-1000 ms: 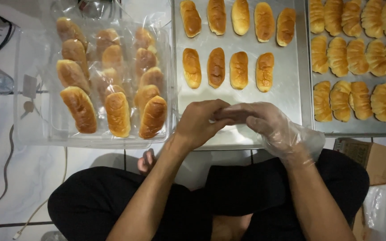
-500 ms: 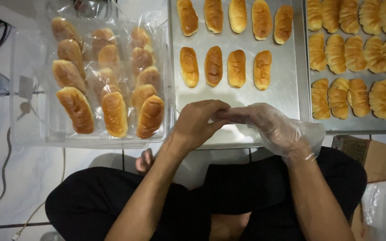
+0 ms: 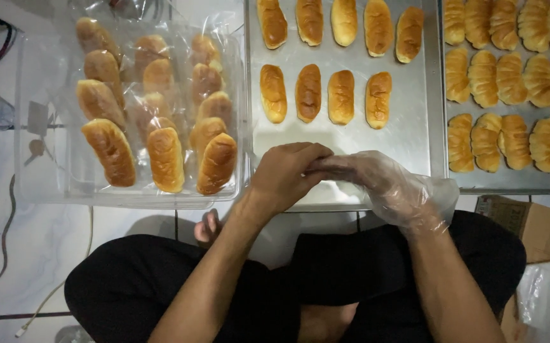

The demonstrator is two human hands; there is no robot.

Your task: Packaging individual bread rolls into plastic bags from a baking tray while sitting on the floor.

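Thin clear plastic, a loose disposable glove [image 3: 408, 194], covers the right hand [image 3: 376, 181]; the bare left hand [image 3: 284, 174] pinches its fingertips, thumb and fingers closed narrow on the film. Right fingers lie extended, nearly flat, gripping nothing. Both hands meet over the near edge of the middle metal tray [image 3: 408, 143], which carries nine golden bread rolls [image 3: 342, 96] in two rows. Wrapped rolls fill a clear plastic bin [image 3: 40, 184] on the left. A second tray [image 3: 516, 181] sits right.
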